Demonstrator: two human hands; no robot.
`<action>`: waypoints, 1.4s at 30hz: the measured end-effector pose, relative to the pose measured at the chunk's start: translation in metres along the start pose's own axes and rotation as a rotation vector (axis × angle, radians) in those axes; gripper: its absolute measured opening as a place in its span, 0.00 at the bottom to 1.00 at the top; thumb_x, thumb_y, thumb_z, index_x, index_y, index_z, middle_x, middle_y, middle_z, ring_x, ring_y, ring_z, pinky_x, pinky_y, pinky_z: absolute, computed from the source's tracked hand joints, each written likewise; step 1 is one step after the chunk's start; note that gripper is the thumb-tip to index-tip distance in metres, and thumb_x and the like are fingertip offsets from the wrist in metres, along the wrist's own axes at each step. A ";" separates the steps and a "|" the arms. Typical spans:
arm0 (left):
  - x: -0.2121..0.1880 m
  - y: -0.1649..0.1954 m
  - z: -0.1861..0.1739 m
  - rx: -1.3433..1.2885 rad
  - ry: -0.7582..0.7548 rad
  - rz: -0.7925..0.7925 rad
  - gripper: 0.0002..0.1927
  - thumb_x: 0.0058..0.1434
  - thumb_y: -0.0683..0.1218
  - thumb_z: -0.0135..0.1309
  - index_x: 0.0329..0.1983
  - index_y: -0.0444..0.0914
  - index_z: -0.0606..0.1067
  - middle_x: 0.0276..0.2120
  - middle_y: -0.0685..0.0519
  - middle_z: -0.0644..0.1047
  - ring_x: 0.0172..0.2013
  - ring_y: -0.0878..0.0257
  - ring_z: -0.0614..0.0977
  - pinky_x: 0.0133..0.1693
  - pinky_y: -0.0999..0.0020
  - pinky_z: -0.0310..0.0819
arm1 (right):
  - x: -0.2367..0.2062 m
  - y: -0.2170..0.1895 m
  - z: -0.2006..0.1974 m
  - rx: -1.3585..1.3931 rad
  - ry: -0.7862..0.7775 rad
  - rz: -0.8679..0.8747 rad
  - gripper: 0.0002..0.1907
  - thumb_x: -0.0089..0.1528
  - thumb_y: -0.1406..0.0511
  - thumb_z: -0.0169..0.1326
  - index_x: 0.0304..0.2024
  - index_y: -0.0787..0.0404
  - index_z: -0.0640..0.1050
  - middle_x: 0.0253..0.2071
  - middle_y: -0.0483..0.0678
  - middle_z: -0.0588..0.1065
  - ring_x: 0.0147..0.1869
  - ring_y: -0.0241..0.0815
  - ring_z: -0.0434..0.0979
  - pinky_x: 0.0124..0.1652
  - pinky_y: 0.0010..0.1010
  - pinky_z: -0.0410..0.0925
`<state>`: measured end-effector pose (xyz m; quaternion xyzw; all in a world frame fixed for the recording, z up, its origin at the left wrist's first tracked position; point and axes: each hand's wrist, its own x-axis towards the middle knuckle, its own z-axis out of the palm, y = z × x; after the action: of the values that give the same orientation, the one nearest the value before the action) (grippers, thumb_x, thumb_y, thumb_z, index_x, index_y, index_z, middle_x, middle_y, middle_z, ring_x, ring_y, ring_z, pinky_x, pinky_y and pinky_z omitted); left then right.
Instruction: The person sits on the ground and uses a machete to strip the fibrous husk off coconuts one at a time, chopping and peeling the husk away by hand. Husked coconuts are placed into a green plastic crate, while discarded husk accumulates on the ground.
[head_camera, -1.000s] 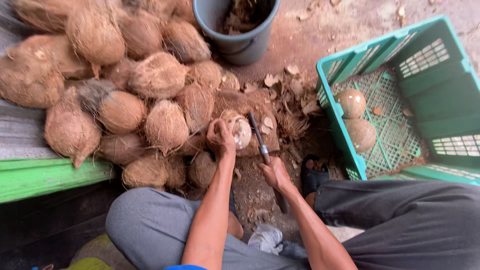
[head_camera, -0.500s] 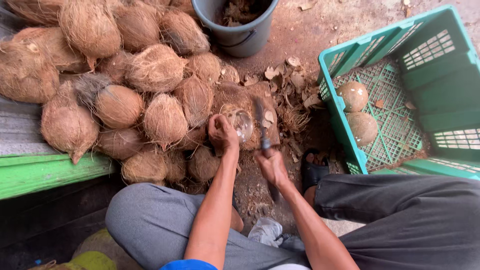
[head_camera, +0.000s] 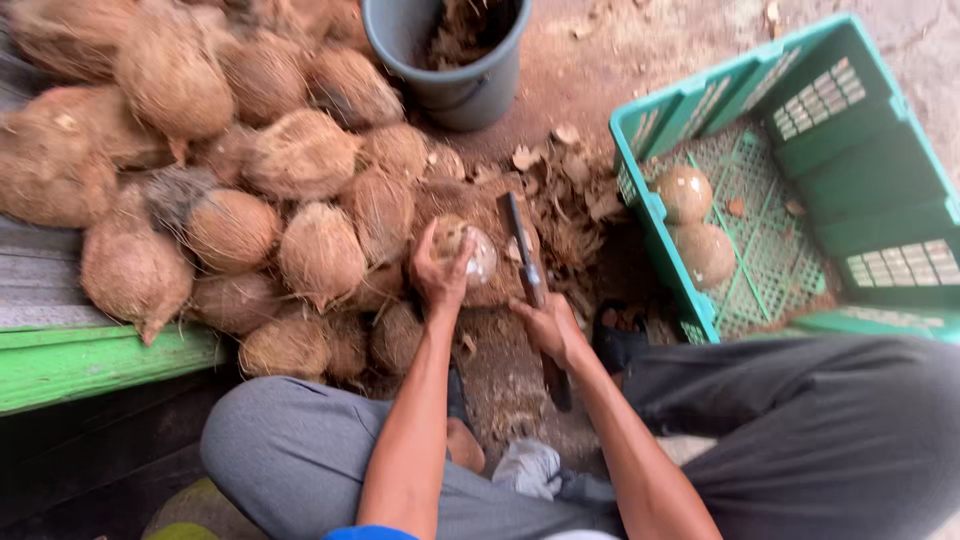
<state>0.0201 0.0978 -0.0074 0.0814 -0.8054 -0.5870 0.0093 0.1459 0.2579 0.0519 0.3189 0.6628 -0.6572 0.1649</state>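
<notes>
Down on the dirt ground, seen from the head camera looking straight at the person's lap, two bare forearms reach forward between bent knees in grey trousers. The left hand (head_camera: 440, 272) is curled around a small, partly husked coconut (head_camera: 468, 252), fingers wrapped over its near side, steadying it on a brown chopping block (head_camera: 490, 222). The right hand (head_camera: 550, 328) is closed tight around the handle of a long dark blade (head_camera: 522, 245). That blade points away from the person and stands just to the right of the held coconut, very near it; whether the edge touches the shell cannot be told.

To the left, a big heap of hairy brown coconuts (head_camera: 250, 190) fills the ground, reaching up to the top edge of the picture and pressing close against the block. Beneath the heap's left side runs a green painted wooden ledge (head_camera: 90, 365).

Beyond the block stands a grey plastic bucket (head_camera: 455, 70) holding brown husk scraps. Loose husk chips (head_camera: 575, 185) lie scattered between bucket, block and crate.

To the right sits a green plastic crate (head_camera: 800, 130) with a lattice floor. Two peeled, smooth tan coconuts (head_camera: 695, 220) rest inside it, near its left wall, one beside the other.
</notes>
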 end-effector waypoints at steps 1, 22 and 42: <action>0.002 0.004 -0.001 0.027 0.047 -0.037 0.47 0.47 0.72 0.63 0.65 0.43 0.72 0.60 0.43 0.76 0.61 0.50 0.76 0.60 0.45 0.69 | 0.000 -0.006 -0.001 -0.066 0.017 -0.045 0.16 0.63 0.59 0.60 0.28 0.62 0.73 0.17 0.46 0.68 0.18 0.37 0.66 0.20 0.34 0.61; -0.010 -0.023 0.007 0.166 0.207 -0.037 0.38 0.57 0.73 0.51 0.57 0.43 0.77 0.51 0.46 0.80 0.52 0.52 0.82 0.51 0.49 0.76 | 0.003 0.021 0.011 -0.395 0.036 0.026 0.18 0.63 0.56 0.56 0.27 0.63 0.76 0.20 0.48 0.73 0.24 0.40 0.69 0.29 0.40 0.65; -0.003 -0.025 0.011 0.451 0.217 0.097 0.31 0.61 0.71 0.51 0.55 0.47 0.77 0.44 0.47 0.76 0.46 0.53 0.77 0.47 0.52 0.70 | -0.013 -0.001 0.009 -0.035 0.102 -0.243 0.19 0.63 0.56 0.57 0.23 0.59 0.71 0.16 0.42 0.68 0.18 0.32 0.64 0.21 0.31 0.61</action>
<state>0.0245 0.1010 -0.0345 0.1049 -0.9133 -0.3792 0.1054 0.1528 0.2469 0.0604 0.2663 0.7154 -0.6436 0.0556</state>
